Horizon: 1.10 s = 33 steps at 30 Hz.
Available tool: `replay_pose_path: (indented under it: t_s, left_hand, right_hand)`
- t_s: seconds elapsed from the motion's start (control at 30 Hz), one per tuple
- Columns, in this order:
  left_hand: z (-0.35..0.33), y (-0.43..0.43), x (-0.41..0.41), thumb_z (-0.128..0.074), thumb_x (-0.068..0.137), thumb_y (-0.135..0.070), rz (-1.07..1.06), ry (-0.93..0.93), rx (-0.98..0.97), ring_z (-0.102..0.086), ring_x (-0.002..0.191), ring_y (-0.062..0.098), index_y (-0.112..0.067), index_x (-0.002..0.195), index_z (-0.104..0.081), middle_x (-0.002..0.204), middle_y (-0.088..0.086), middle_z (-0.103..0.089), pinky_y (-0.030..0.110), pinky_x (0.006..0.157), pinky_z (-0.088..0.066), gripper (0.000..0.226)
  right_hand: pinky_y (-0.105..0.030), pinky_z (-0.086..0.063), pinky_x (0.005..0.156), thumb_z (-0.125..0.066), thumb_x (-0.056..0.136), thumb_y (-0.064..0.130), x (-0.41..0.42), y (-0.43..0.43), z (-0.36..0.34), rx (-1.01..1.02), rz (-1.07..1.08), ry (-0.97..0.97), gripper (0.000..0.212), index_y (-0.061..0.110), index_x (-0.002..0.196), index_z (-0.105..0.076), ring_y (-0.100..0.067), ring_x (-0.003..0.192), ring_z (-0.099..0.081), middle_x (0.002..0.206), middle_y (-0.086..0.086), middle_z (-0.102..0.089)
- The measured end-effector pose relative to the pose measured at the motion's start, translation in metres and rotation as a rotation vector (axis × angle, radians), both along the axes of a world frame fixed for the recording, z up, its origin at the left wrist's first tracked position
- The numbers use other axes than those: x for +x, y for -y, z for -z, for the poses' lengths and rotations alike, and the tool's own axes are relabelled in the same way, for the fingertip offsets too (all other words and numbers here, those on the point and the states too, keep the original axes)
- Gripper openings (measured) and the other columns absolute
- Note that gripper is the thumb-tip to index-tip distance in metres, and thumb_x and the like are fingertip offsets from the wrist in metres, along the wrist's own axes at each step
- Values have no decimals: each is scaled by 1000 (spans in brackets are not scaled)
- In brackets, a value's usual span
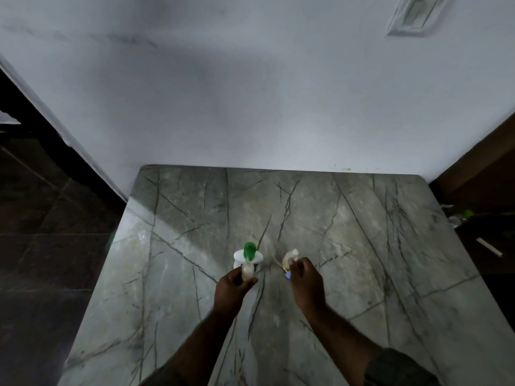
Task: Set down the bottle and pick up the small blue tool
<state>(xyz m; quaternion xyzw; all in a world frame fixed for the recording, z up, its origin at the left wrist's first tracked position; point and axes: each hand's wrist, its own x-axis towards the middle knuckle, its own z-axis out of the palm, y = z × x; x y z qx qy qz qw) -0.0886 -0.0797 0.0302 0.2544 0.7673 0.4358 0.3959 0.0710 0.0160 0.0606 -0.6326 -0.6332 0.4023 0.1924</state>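
The left hand (pixel 233 285) grips a pale piece (pixel 247 270) beside the white holder (pixel 239 256) with its green top (pixel 249 250). At three o'clock of it, the right hand (pixel 305 280) pinches a second pale piece (pixel 288 259). Neither piece has been set down. The grey veined stone bench (pixel 362 246) meets a white wall (pixel 250 93); dark floor (pixel 41 246) lies at nine o'clock.

Head view, dim light. Left hand (pixel 233 285) grips a small pale piece (pixel 247 270), fingers curled round it, just in front of a white holder (pixel 239 257) with a green part (pixel 249 250) on top; what these are is too blurred to tell. Right hand (pixel 305 277) pinches a pale yellowish item (pixel 288 259); a small blue bit (pixel 287 274) shows at its fingers. Both hands over a grey veined marble desk (pixel 362 246). White wall (pixel 250 93) behind, with a plate (pixel 412 15) upper right. Dark tiled floor (pixel 41 246) at left.
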Motion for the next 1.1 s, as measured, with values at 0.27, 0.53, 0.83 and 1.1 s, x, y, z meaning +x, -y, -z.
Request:
replay_pose_path:
  t_s: [0.27, 0.53, 0.83, 1.1]
  left_hand:
    - [5, -2, 3, -84, 78, -23, 2, 33, -30, -73, 95, 16, -18, 116, -73, 100, -1, -78, 44, 93, -58, 40]
    - [8, -6, 3, -85, 76, -24, 11, 1, -39, -73, 92, 11, -21, 112, -74, 97, -5, -78, 39, 90, -59, 38]
    - [10, -4, 4, -84, 78, -22, -2, -21, -61, -72, 93, 16, -14, 116, -73, 100, 2, -78, 33, 87, -58, 40]
    - [8, -6, 6, -84, 78, -24, 18, -11, -47, -73, 92, 15, -19, 110, -74, 95, -2, -78, 39, 88, -60, 34]
  right_hand:
    - [-23, -44, 75, -67, 90, 24, 36, 7, 47, -87, 0, 139, 25, 15, 113, -62, -21, 99, -63, 107, -2, -60]
    - [-33, -46, 90, -64, 91, 28, 17, -14, 61, -106, -139, 277, 34, 15, 122, -62, -27, 111, -58, 120, -10, -61]
    - [-39, -50, 91, -58, 94, 28, 0, -3, 72, -109, -192, 341, 24, 16, 115, -63, -26, 113, -56, 118, -7, -59]
    - [-12, -45, 60, -67, 90, 35, 14, 20, 65, -121, -125, -7, 14, 32, 93, -53, -2, 79, -63, 87, 13, -65]
